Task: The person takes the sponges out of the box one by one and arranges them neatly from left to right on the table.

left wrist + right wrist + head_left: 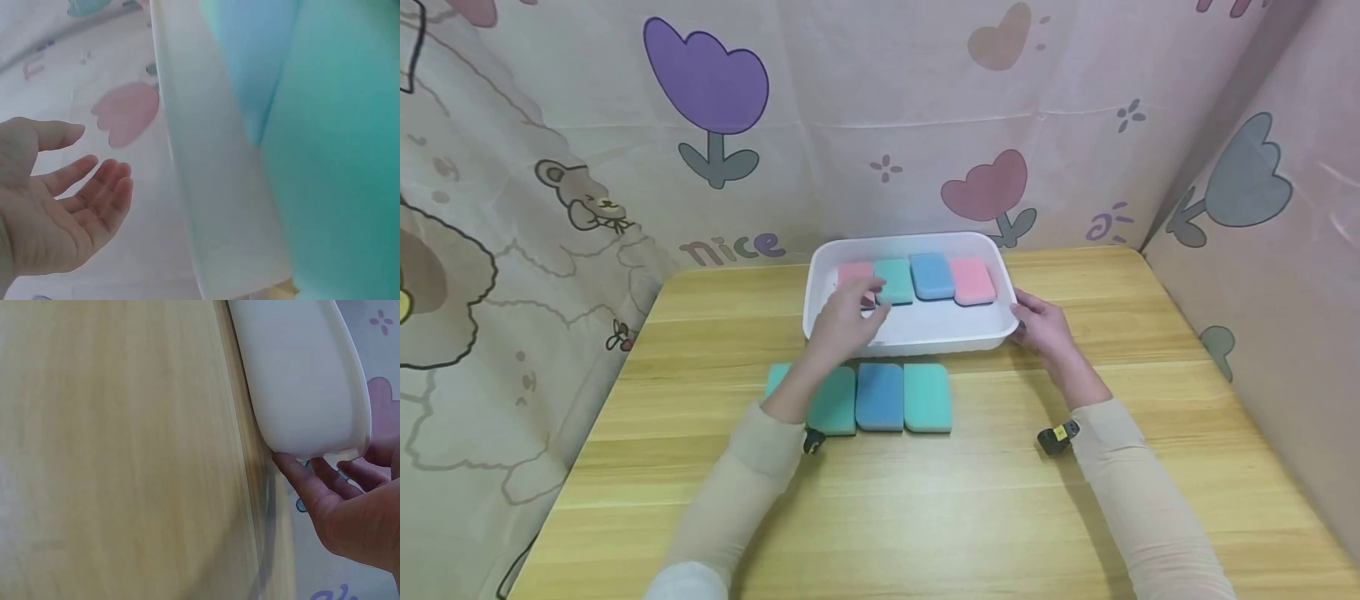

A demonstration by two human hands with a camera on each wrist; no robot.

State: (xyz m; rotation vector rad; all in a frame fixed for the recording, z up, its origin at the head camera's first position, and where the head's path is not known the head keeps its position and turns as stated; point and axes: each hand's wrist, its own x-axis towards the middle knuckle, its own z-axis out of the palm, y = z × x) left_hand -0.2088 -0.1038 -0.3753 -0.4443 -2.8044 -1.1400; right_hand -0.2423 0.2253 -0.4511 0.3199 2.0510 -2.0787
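Over the left part of the white tray (925, 340), the left hand (850, 321) hovers with loosely bent fingers and nothing between them. The left wrist view shows that hand (69, 206) apart from the sponges. A pink sponge (854, 270), partly hidden by it, lies in the tray beside a teal sponge (893, 282), a blue sponge (932, 277) and another pink sponge (973, 282). The right hand (1047, 327) grips the tray's right end; in the right wrist view its fingers (303, 478) touch the end wall of the tray (306, 381).
In front of the tray, a row on the wooden table (1000, 517) has a blue sponge (880, 398) between teal sponges (927, 398) (835, 402); the left forearm partly covers its left end. A patterned curtain (850, 100) hangs behind and at both sides.
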